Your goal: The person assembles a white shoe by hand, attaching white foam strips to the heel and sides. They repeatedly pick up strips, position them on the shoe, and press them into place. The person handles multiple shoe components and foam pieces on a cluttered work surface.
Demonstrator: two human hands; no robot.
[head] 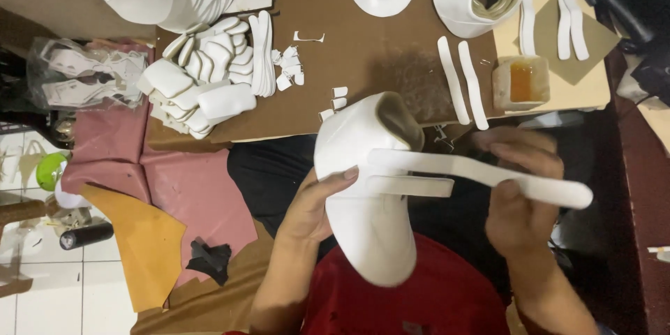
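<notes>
Over a brown cardboard-covered workbench (349, 63) strewn with white cut pieces (209, 77), the left hand (310, 209) clasps a white shoe upper (363, 188) held above the lap, while the right hand (516, 195) pinches a long white strip (481, 171) lying across it.

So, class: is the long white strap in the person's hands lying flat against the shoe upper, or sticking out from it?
Sticking out. The long white strap extends sideways from the white shoe upper, its free end pinched in the right hand; the left hand grips the upper.

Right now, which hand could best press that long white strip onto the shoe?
Probably the right hand: it grips the long white strip lying across the white shoe upper, while the left hand steadies that upper.
</notes>
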